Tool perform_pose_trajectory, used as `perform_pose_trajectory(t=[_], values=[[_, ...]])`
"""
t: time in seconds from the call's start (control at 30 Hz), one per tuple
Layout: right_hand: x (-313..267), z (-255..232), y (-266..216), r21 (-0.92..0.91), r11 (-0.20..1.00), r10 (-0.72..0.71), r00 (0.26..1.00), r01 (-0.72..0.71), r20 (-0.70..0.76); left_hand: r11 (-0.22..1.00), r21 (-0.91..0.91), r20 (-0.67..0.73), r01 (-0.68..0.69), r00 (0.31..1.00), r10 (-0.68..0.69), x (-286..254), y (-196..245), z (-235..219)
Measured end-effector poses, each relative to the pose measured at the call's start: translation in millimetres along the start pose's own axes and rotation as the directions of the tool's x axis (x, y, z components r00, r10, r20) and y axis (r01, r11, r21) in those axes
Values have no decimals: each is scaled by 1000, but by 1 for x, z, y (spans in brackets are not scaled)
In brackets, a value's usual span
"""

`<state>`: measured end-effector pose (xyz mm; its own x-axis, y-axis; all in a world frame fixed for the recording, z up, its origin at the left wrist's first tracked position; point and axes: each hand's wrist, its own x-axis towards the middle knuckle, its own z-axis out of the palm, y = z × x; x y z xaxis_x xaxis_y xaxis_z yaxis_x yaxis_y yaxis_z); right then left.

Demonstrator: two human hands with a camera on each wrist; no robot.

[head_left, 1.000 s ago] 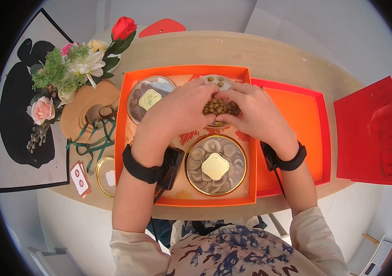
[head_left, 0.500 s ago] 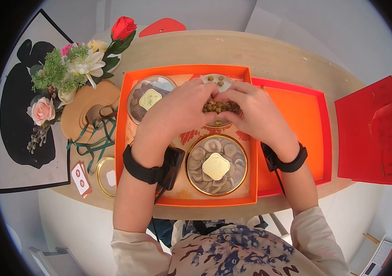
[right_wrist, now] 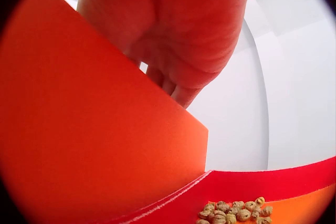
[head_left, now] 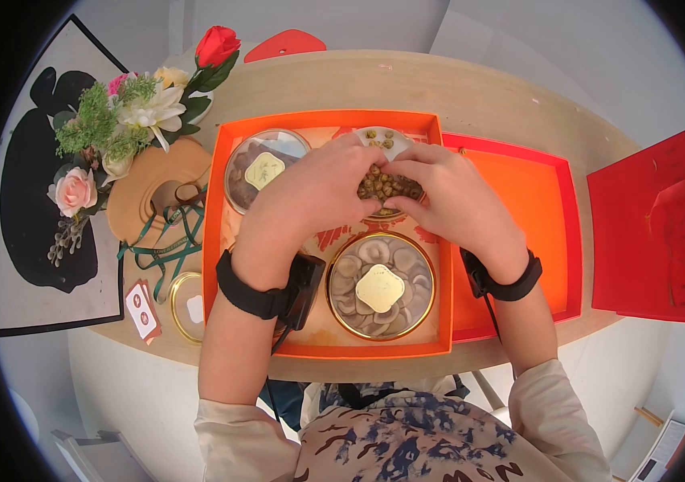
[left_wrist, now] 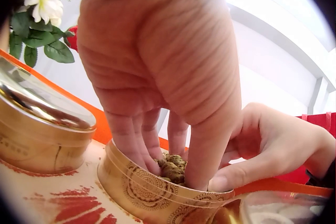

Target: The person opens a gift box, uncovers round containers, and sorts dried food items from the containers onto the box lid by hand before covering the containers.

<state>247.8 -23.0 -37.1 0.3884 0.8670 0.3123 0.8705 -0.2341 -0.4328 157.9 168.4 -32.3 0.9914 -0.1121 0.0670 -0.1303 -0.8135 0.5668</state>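
Observation:
A round gold-patterned tin (left_wrist: 160,195) holds small green-brown curled pellets (head_left: 384,186). My left hand (head_left: 314,189) reaches over it, its fairly straight fingers and thumb down inside the rim and touching the pellets in the left wrist view. From the other side my right hand (head_left: 459,193) arches over the tin, thumb (left_wrist: 223,182) at the near rim, its other fingertips partly hidden. The two hands' fingertips come close together over the pellets. A pale round disc (head_left: 398,141) with several pellets on it lies just behind. In the right wrist view, more pellets (right_wrist: 233,213) lie heaped in the red-edged orange tray (head_left: 519,233).
An orange box (head_left: 322,352) surrounds the tin, a lidded tin of pale discs (head_left: 378,325) and one of dark pieces (head_left: 239,173). To the left are flowers (head_left: 145,108), green ribbon (head_left: 161,259), cards (head_left: 143,312) and a gold lid (head_left: 186,321). A red bag (head_left: 640,233) stands right.
Both hands stay over the tin. My fingers shift slightly among the pellets, and more of the pellets between the hands shows now than half a second ago.

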Motion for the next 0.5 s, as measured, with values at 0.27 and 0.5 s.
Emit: perform_pose_trajectory(t=[0.27, 0.5], values=[[1, -1, -7, -18, 1000, -2, 1000, 2, -9, 999, 21, -17, -42, 999, 43, 2, -3, -1], [4, 1, -7, 91, 995, 33, 999, -32, -14, 998, -47, -20, 35, 999, -36, 3, -1, -4]])
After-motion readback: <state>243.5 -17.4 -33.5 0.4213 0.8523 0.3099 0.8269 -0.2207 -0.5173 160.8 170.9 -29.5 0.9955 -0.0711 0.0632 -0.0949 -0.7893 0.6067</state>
